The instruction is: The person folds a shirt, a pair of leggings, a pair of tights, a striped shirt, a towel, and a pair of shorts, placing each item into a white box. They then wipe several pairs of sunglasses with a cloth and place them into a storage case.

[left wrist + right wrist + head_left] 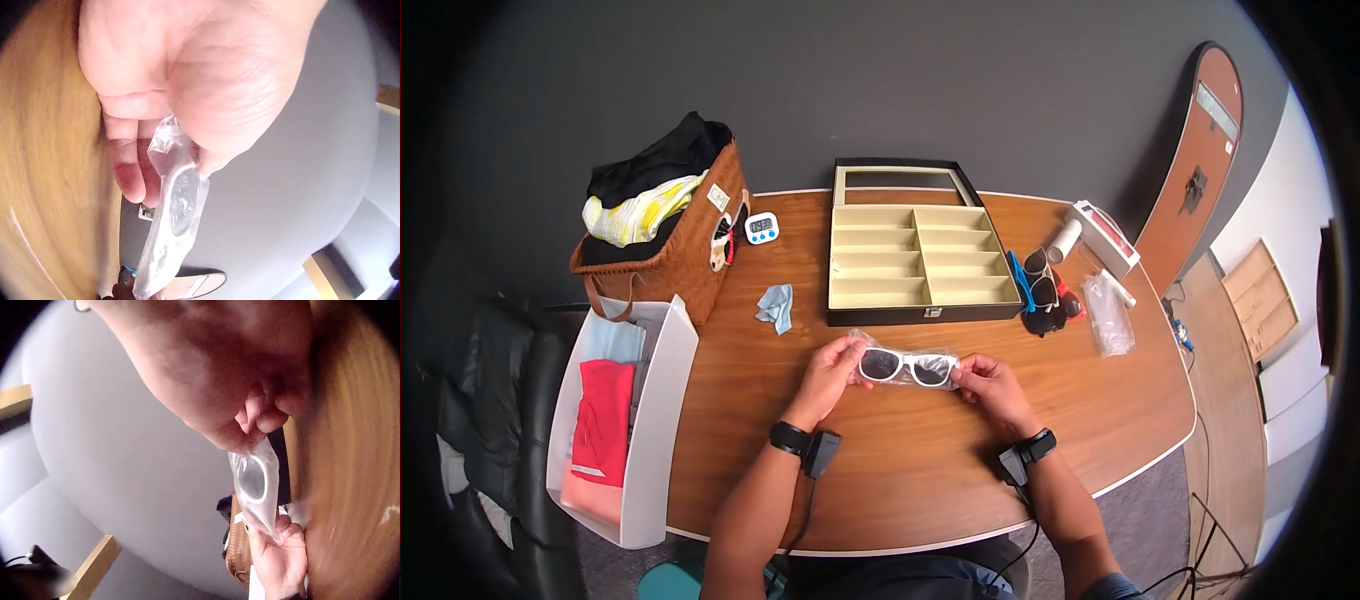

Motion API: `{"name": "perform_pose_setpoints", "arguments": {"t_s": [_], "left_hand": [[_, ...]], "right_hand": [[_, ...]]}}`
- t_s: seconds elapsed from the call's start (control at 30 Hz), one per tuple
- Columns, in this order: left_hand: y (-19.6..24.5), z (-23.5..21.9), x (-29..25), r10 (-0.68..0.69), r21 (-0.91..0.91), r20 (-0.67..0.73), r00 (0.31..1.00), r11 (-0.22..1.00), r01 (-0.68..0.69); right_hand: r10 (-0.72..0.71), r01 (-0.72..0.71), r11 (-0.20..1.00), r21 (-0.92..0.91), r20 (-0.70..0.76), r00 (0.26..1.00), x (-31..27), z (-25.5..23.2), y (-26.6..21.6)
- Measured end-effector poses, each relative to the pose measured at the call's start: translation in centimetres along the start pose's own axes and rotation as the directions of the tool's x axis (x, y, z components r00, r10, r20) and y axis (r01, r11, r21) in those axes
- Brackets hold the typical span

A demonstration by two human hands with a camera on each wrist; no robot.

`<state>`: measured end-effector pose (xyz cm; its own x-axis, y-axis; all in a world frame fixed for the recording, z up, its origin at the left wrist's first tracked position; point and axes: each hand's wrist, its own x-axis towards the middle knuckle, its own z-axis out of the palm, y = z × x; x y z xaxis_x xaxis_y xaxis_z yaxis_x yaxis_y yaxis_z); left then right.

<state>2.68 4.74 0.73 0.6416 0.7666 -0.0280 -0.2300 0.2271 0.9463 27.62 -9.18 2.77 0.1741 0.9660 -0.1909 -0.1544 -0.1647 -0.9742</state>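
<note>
White-framed sunglasses [908,367] with dark lenses lie inside a clear plastic sleeve, held level above the table's near middle. My left hand [828,378] pinches the sleeve's left end between thumb and fingers. At the other end, my right hand [994,388] pinches the plastic beside the right lens. In the left wrist view the crinkled plastic sleeve [167,140] comes out from under the thumb. One white-rimmed lens [253,478] shows through the film in the right wrist view. Just beyond the hands stands an open display case [878,291] with cream compartments and its windowed lid raised.
Right of the case lie several sunglasses [1040,290], a clear plastic bag [1108,318] and a white box [1106,238]. To the left are a light blue cloth [776,308], a timer [761,229], a wicker basket [700,262] of clothes and a white bin [662,420] with folded fabric.
</note>
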Motion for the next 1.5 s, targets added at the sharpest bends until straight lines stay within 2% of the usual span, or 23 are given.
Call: {"name": "perform_pose_setpoints", "arguments": {"t_s": [0.1,0.17,0.27,0.4,0.5,0.57,0.8,0.87,0.93,1.03,1.13,1.23,1.33,1.37,1.43,1.5], "left_hand": [[0.0,0.3,-0.1,0.019,-0.070,-0.066,0.998,0.997,-0.024],[0.1,0.5,0.0,0.027,-0.082,-0.115,0.993,0.996,-0.037],[0.1,0.4,0.2,0.020,-0.116,-0.138,0.990,0.993,-0.036],[0.0,0.4,0.0,0.006,-0.100,-0.114,0.993,0.995,-0.018],[0.1,0.5,0.0,0.007,-0.057,-0.080,0.997,0.998,-0.012],[0.2,0.4,0.0,-0.001,-0.043,-0.047,0.999,0.999,-0.001],[0.0,0.5,0.0,0.040,-0.064,-0.034,0.999,0.997,-0.042],[0.5,0.9,-0.2,0.034,-0.045,-0.045,0.998,0.998,-0.037],[0.1,0.6,0.0,0.041,-0.036,-0.025,0.999,0.998,-0.042],[0.0,0.3,-0.1,0.017,-0.023,0.008,1.000,1.000,-0.017],[0.2,0.4,-0.2,0.024,-0.021,0.058,0.998,1.000,-0.023],[0.0,0.5,-0.3,0.047,0.060,0.065,0.997,0.997,-0.050],[-0.1,0.6,-0.2,0.057,0.032,0.000,0.998,0.998,-0.057],[-0.2,0.6,-0.2,0.060,0.030,-0.002,0.998,0.998,-0.060],[-0.2,0.6,0.0,0.132,0.015,-0.158,0.979,0.991,-0.132],[-0.4,0.2,0.2,0.128,0.019,-0.146,0.981,0.992,-0.127]], "right_hand": [[0.013,-0.015,0.998,0.059,0.038,0.999,-0.4,-0.1,0.2],[-0.042,0.029,0.991,0.127,0.099,0.994,-0.4,0.0,0.1],[-0.122,0.102,0.976,0.194,0.093,0.988,-0.3,-0.1,0.4],[-0.122,0.113,0.966,0.231,0.025,0.992,-0.2,0.5,-0.3],[-0.106,0.094,0.979,0.179,0.056,0.993,-0.3,0.6,-0.2],[-0.115,0.108,0.991,0.079,0.098,0.989,-0.1,0.5,0.0],[-0.166,0.167,0.986,-0.022,0.057,0.984,0.5,-0.7,1.7],[-0.170,0.164,0.982,0.093,0.062,0.984,0.2,0.7,0.8],[-0.198,0.192,0.980,0.062,0.121,0.973,0.5,0.5,1.8],[-0.246,0.244,0.969,0.040,0.078,0.966,0.3,0.7,1.8],[-0.195,0.191,0.979,0.067,0.061,0.979,0.0,0.9,1.2],[-0.165,0.171,0.983,0.061,-0.091,0.982,-0.3,1.9,0.7],[-0.172,0.171,0.983,0.058,0.008,0.985,0.4,1.1,2.0],[-0.172,0.171,0.984,0.056,0.010,0.985,0.6,0.8,2.4],[-0.181,0.183,0.978,0.099,-0.026,0.983,0.6,0.7,2.3],[-0.202,0.205,0.974,0.101,-0.040,0.979,0.5,1.0,2.1]]}}
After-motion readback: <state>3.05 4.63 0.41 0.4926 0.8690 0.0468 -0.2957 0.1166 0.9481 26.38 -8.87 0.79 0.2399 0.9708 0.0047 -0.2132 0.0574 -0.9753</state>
